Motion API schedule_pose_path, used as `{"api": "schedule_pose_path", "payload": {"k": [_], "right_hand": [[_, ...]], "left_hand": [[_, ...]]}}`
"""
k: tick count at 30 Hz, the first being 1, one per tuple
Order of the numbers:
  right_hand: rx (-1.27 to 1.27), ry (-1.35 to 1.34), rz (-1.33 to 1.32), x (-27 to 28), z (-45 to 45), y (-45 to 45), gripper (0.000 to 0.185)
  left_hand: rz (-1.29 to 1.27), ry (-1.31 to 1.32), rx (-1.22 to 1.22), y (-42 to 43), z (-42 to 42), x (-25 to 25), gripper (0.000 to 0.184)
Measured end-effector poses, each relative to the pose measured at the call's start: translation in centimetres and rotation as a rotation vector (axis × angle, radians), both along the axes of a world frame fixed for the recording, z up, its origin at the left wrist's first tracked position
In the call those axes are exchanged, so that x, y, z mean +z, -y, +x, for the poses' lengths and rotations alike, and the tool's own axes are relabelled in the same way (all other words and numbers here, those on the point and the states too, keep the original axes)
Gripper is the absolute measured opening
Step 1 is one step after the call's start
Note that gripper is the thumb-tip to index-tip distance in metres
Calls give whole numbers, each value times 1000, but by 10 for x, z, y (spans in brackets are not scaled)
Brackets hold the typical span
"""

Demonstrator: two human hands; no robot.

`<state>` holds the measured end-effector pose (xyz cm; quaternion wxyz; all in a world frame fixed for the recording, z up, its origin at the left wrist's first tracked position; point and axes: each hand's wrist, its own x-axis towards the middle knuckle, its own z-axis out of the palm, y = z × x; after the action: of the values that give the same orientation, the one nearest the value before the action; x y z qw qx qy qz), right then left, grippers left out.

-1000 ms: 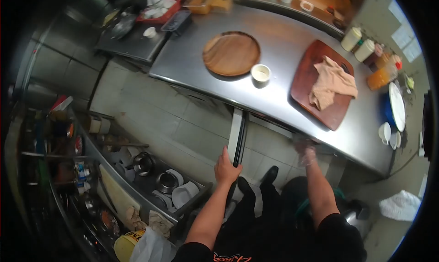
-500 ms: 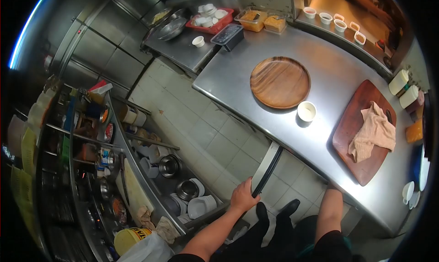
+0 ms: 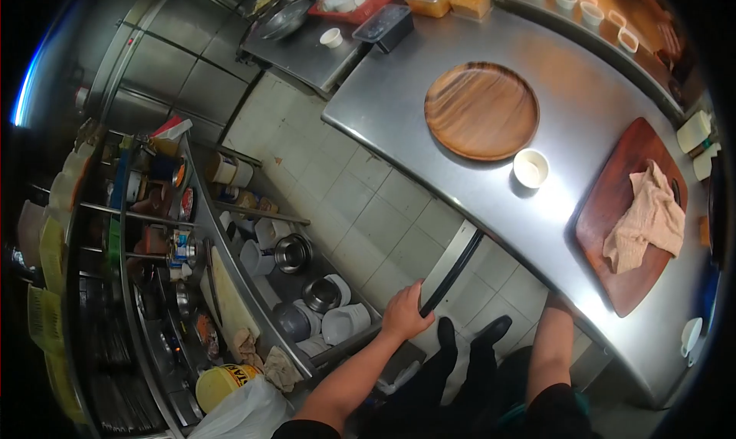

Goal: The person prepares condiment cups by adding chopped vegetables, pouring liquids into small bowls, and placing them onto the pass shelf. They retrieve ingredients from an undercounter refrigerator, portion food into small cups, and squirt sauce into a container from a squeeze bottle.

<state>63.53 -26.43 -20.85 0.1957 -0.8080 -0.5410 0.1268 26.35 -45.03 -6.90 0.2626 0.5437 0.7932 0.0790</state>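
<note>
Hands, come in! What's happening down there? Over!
Left hand gripping black-edged panel. Right hand hidden beneath counter, hold unclear. Counter's edge blocks the view. Over.

The door [image 3: 449,259] looked smooth and metallic, the counter [image 3: 391,109] was glossy metal, the round tray [image 3: 481,111] grained wood, the right cloth [image 3: 645,223] matt.

The person's bare left forearm [image 3: 345,381] stretches forward and slantwise to the right from a short black cloth sleeve [image 3: 316,430], its left hand [image 3: 406,312] curled in a grip. The bare right forearm [image 3: 550,343] reaches forward; the right hand is hidden, its pose impossible to tell.
</note>
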Motion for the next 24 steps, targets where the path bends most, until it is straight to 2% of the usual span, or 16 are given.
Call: {"api": "schedule_pose_path", "payload": {"k": [4,7,8,9,10,11,12,13,14,15,24], "right_hand": [[37,85,43,4,-2,-1,41],[106,183,89,8,-4,-10,42],[135,223,105,8,-6,-14,42],[172,257,131,12,-10,-22,42],[219,300,144,9,-12,-29,42],[268,343,151,8,-14,-32,42],[325,388,173,6,-17,-38,42],[379,437,179,4,-17,-40,42],[441,482,195,1,-19,-44,42],[508,535,193,-4,-17,-46,42],[983,1050,225,-24,-18,-66,43]], "left_hand": [[80,-21,-84,3,-23,-21,81],[-21,-46,-148,-10,-53,-15,79],[-158,-18,-138,-26,-62,-1,80],[107,-103,-278,-35,-73,-1,76],[24,-6,-217,-37,-85,-3,72],[-66,19,-213,-44,-100,-10,90],[101,-40,-282,-50,-110,-16,80],[-59,-44,-193,-63,-111,-3,85],[-71,-109,-155,-69,-117,-6,87],[40,-251,-136,-65,-125,-23,66],[120,-322,166,-71,-192,-84,56]]}}
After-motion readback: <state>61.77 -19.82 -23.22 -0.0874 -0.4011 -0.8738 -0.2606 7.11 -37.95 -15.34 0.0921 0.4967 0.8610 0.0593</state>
